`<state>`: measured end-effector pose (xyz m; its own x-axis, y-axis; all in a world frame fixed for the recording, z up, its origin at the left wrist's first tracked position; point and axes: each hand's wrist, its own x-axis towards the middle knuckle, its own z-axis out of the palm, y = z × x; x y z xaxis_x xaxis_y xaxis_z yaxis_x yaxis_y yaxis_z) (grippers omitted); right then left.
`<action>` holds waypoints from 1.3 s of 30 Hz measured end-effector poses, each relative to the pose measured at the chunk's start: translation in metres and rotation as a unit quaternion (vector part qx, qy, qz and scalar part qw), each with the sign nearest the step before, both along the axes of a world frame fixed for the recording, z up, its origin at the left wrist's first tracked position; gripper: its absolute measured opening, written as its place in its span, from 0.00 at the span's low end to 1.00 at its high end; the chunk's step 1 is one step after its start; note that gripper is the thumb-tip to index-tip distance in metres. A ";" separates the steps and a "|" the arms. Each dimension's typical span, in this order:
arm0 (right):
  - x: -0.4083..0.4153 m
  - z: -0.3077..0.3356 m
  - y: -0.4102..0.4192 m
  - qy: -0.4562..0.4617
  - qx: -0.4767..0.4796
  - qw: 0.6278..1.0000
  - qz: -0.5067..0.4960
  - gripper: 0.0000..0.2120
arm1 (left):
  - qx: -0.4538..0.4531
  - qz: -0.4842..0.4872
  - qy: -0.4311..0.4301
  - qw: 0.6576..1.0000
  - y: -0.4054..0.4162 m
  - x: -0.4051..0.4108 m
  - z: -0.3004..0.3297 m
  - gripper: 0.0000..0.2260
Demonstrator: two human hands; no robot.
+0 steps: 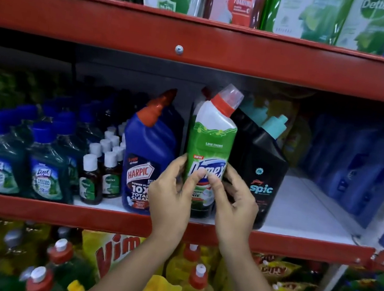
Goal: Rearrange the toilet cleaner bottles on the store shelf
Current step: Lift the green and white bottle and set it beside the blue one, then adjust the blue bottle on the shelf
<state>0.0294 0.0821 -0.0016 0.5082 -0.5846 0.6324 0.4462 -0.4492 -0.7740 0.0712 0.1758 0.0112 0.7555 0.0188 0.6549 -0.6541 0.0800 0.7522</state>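
A green and white Domex bottle [212, 138] with a red cap stands upright on the middle shelf [301, 213]. My left hand [171, 192] grips its lower left side and my right hand [234, 202] its lower right side, thumbs across the label. To its left is a blue Harpic bottle [147, 153] with an orange-red cap. A black Spic bottle [264, 172] with a teal cap stands to its right, touching it. More bottles stand behind these three, mostly hidden.
Small brown Dettol bottles [95, 180] and Lizol bottles [44, 167] fill the shelf's left. Bare white shelf lies right of the Spic bottle, then blue bottles [357, 171]. A red shelf beam [202, 43] overhangs. Vim packs [118, 254] sit below.
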 end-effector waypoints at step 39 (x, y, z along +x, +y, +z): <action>0.039 -0.024 0.080 0.112 -0.051 0.992 0.031 0.22 | 0.031 0.036 0.046 0.998 0.095 0.043 -0.034 0.17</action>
